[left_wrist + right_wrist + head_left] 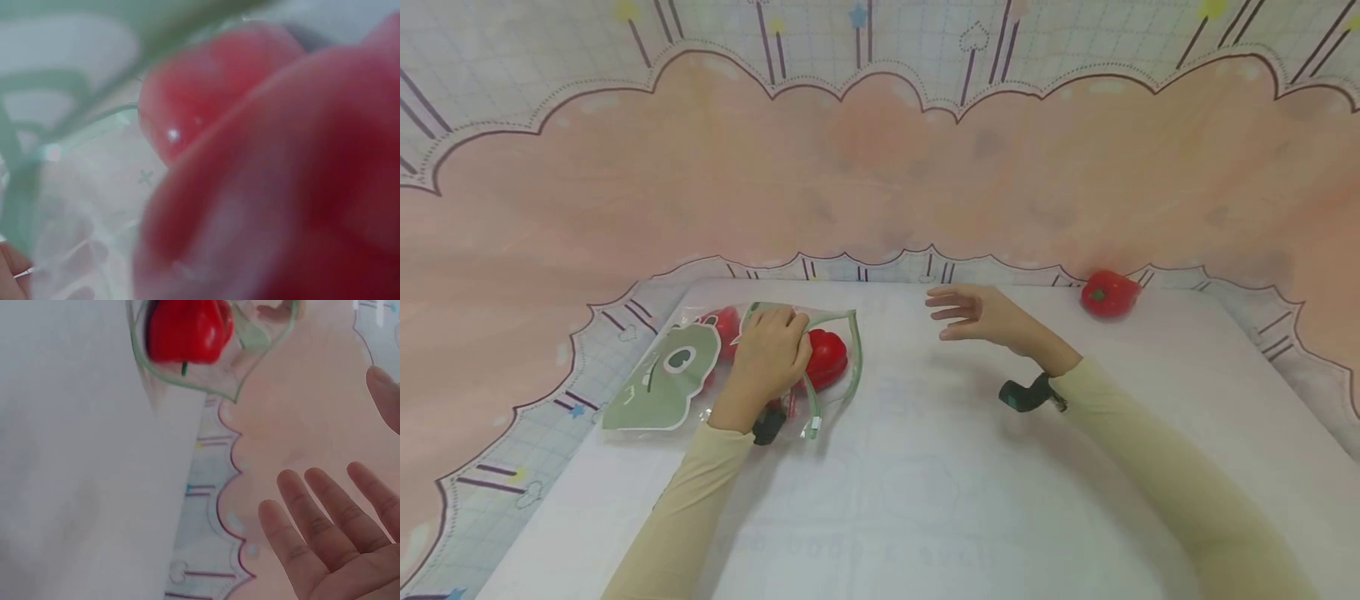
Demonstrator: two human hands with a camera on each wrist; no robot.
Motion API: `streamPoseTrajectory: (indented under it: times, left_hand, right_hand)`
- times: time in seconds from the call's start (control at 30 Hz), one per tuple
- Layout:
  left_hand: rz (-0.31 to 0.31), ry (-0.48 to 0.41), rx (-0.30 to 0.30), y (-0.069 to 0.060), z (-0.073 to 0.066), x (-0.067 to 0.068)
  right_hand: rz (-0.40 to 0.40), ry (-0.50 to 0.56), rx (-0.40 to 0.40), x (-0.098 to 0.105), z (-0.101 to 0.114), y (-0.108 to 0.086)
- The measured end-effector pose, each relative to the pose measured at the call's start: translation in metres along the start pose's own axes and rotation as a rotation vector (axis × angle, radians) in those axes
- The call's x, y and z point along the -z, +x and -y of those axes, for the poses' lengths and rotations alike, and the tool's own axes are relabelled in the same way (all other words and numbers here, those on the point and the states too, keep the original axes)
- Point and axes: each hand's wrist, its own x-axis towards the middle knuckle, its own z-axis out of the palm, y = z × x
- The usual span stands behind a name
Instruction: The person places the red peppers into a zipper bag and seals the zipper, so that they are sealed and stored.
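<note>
A clear plastic bag (662,379) with green trim and a printed green cartoon face lies on its side at the left. My left hand (767,354) grips its upper side with curled fingers. Through the plastic show red bell peppers: one (826,360) near the bag's mouth, another red one (725,327) deeper in. The left wrist view has two red shapes (262,200) close up, blurred. My right hand (966,315) hovers right of the bag, fingers (319,525) spread and holding nothing. The right wrist view shows a pepper (187,331) within the bag's green edge.
A single red vegetable (1108,294) with a green stem end sits at the back right edge of the white table (925,467). Patterned peach cloth (880,183) rises behind the table. Dark wrist cameras (1026,396) hang below both wrists.
</note>
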Motion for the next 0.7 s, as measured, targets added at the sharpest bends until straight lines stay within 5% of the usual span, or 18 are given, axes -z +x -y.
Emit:
streamPoseTrajectory:
  times: [0.7]
  left_hand:
    - [0.082,-0.004,-0.022,0.002,-0.002,0.011]
  right_hand:
    - [-0.145,-0.202,-0.076,0.07,-0.001,-0.06]
